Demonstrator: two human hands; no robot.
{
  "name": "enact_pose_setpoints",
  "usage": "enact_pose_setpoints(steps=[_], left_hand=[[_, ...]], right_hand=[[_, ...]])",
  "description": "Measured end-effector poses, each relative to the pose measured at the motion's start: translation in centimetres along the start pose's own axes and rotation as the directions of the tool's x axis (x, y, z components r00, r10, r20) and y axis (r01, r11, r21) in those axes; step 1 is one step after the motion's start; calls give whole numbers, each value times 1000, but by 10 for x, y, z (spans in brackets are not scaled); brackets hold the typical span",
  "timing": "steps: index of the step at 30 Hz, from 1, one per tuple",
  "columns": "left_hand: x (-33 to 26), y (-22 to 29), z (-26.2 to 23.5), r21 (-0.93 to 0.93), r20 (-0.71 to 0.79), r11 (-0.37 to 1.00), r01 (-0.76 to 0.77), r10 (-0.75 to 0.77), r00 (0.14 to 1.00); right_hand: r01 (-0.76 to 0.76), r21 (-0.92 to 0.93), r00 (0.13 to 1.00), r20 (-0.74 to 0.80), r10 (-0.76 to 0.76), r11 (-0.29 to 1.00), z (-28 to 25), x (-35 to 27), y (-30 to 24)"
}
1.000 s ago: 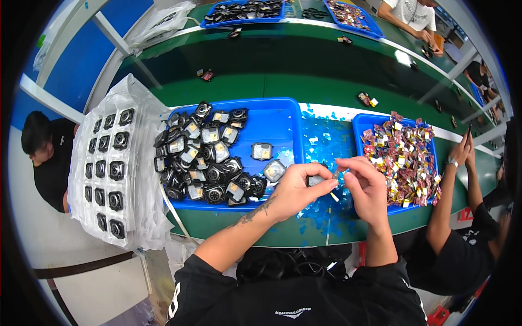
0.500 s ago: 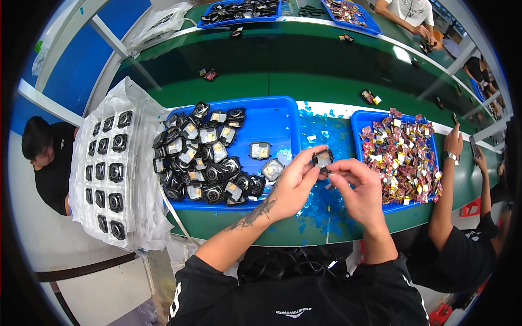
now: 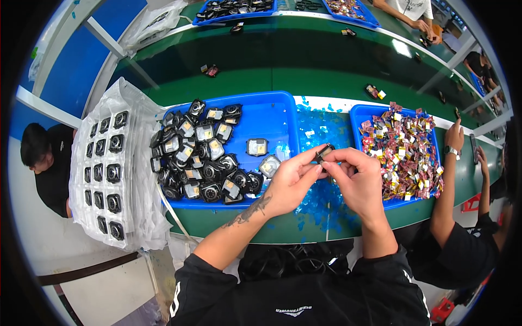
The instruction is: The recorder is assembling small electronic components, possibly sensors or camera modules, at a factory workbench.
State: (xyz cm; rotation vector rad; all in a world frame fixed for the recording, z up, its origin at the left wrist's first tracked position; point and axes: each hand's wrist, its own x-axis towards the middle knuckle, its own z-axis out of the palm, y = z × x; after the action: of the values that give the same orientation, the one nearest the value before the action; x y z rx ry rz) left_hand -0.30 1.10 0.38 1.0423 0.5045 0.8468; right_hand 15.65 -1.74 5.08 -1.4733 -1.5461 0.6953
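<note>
Your left hand (image 3: 291,185) is clamped on a black watch case (image 3: 325,151), tilted up between your two hands above the blue scraps (image 3: 318,209) on the green bench (image 3: 272,233). Your right hand (image 3: 358,176) has its thumb and forefinger close together at the case's edge; you cannot tell whether they pinch it. A blue tray (image 3: 266,111) of watch cases sits to the left, a blue bin (image 3: 356,126) of small coloured parts to the right.
</note>
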Motion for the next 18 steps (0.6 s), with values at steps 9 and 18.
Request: enact_pose_setpoints(steps=[9,18], left_hand=[[-1,0,1,64,13,998,6,-7,1000],[-4,6,4,96,65,995,9,-15,998]], right_hand=[[-74,64,996,55,70,995,-4,1,2],[66,-120,997,-36,-70,991,-8,0,-4]])
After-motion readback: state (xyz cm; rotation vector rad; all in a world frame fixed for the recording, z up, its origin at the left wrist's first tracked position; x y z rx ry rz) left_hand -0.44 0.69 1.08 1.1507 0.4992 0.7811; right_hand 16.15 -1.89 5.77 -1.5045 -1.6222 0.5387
